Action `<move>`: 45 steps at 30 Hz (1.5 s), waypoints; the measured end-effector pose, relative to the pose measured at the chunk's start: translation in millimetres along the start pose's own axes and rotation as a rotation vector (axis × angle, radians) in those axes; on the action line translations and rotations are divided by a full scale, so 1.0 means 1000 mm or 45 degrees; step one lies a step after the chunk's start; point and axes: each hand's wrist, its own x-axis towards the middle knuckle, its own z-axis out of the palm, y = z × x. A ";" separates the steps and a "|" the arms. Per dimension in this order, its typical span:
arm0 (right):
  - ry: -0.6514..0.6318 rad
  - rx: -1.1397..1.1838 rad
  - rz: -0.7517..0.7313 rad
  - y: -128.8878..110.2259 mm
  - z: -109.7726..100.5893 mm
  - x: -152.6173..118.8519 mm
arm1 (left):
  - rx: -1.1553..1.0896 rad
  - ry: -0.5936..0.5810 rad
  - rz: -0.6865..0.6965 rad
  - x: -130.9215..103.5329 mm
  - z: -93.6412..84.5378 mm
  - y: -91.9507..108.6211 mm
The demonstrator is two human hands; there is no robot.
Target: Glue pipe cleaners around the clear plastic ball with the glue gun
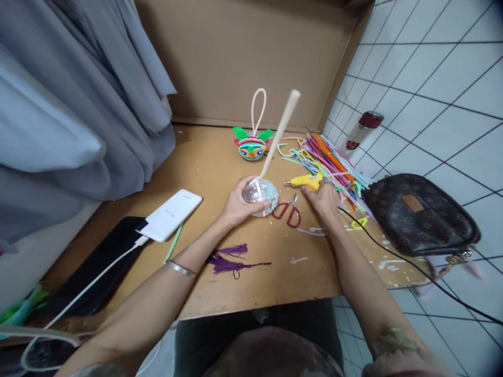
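Note:
My left hand point(240, 203) is closed around a clear round ball point(251, 192) whose right side is covered in pale blue-white fuzzy material. A long white stick or strip point(281, 131) rises from the ball's top, leaning right. My right hand point(323, 199) is wrapped round the handle of a yellow glue gun point(306, 181), its nozzle pointing left toward the ball, apart from it. Red-handled scissors point(291, 212) lie between the two hands. Behind the ball sits a colourful animal-face ornament point(252, 148) with green ears and a white loop.
Many coloured fuzzy sticks point(330, 157) lie at the right, beside a dark patterned bag point(422, 214) and a bottle point(361, 131). Purple tassels point(228, 262) lie in front. A white power bank point(171, 214) is at the left. A black cord point(393, 256) crosses the right side.

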 end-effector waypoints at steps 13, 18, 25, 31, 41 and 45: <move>0.361 0.311 -0.531 -0.012 0.001 -0.011 | 0.129 -0.017 0.189 -0.002 0.004 -0.003; 0.367 0.888 -1.053 -0.040 -0.015 -0.044 | 0.247 -0.063 0.350 -0.006 0.006 0.002; 0.427 1.014 -1.238 -0.053 -0.018 -0.069 | 0.296 -0.082 0.327 -0.008 0.005 0.007; 0.572 1.033 -1.412 -0.050 -0.006 -0.068 | 0.266 -0.040 0.285 -0.006 0.004 0.005; 0.513 0.956 -1.438 -0.050 -0.005 -0.071 | 0.179 -0.015 0.229 -0.004 0.003 0.002; 0.509 0.966 -1.456 -0.050 -0.004 -0.071 | 0.144 -0.013 0.188 -0.004 0.004 0.002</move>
